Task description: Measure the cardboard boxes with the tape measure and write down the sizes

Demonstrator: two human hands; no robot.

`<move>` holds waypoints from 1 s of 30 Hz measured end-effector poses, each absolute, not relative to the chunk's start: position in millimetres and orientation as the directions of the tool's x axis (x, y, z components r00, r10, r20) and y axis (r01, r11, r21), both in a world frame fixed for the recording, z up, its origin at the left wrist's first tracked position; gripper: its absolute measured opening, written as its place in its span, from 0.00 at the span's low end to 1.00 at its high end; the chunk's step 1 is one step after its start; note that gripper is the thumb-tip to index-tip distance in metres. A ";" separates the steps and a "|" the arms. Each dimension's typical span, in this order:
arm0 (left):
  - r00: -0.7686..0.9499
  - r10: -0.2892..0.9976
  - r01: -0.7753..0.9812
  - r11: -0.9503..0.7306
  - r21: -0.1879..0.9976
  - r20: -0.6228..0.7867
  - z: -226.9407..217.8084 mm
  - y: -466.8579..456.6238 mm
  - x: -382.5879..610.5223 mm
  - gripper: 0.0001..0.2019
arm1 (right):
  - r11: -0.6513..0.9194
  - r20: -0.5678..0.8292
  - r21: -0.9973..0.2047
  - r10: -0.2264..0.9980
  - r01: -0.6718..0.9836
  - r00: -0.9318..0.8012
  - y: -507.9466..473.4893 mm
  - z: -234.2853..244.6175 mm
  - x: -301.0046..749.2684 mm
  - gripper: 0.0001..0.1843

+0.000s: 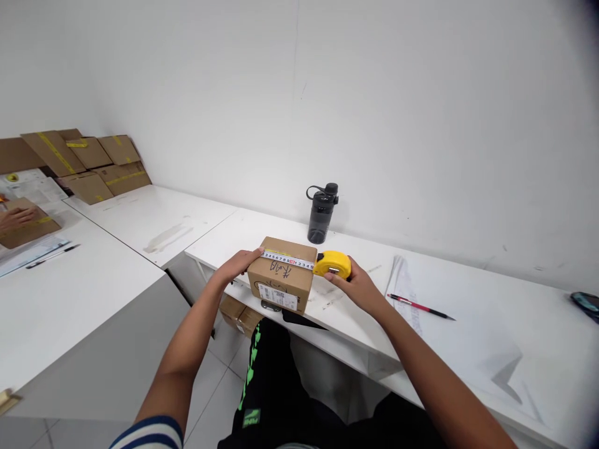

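A small brown cardboard box [281,274] with handwriting and a white label sits at the front edge of the white desk. Across its top lies the white blade [287,259] of a tape measure, pulled out from left to right. My left hand [241,262] is closed at the box's left edge, its fingertips pressing the blade's end there; the hook itself is hidden. At the box's right side, my right hand [353,284] grips the yellow tape measure case [334,265], thumb on its near side. The case touches or nearly touches the box's right edge.
Behind the box stands a dark bottle [321,215]. To the right are a red-and-black pen [421,307] on paper sheets [402,290] and a dark object [584,304]. Cartons [124,178] are stacked far left, near another person's hand [17,218]. Another box [238,313] sits below the desk.
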State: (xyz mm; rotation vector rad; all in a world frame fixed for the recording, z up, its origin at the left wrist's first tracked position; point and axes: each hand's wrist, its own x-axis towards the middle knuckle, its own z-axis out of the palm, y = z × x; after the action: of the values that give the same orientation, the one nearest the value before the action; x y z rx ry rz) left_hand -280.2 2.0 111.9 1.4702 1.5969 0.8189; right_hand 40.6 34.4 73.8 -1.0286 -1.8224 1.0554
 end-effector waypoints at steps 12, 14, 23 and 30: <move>0.053 0.998 0.477 0.009 0.879 -0.039 127.8 12.4 -297.3 0.26 | 0.484 0.381 -0.758 0.873 0.438 -0.305 11.6 86.2 51.0 0.24; 0.028 0.999 0.487 0.014 0.873 -0.031 142.1 17.7 -295.9 0.24 | 0.578 0.509 -0.624 0.811 0.526 -0.287 -13.1 86.3 45.2 0.27; 0.161 0.981 0.874 -0.193 0.445 0.109 180.6 71.9 -227.8 0.22 | 0.725 0.899 -0.010 0.308 0.689 -0.311 -103.3 100.2 -50.5 0.25; 0.266 0.961 0.914 -0.276 0.297 0.074 151.3 85.7 -213.0 0.23 | 0.582 0.849 -0.118 0.479 0.805 -0.222 -74.9 98.8 -81.3 0.31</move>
State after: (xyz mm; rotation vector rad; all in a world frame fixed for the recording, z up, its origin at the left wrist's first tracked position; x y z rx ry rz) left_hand -213.0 85.7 151.3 2.3373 1.7575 0.3565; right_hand -81.3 -74.9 98.8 -1.0381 -1.8739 -0.4358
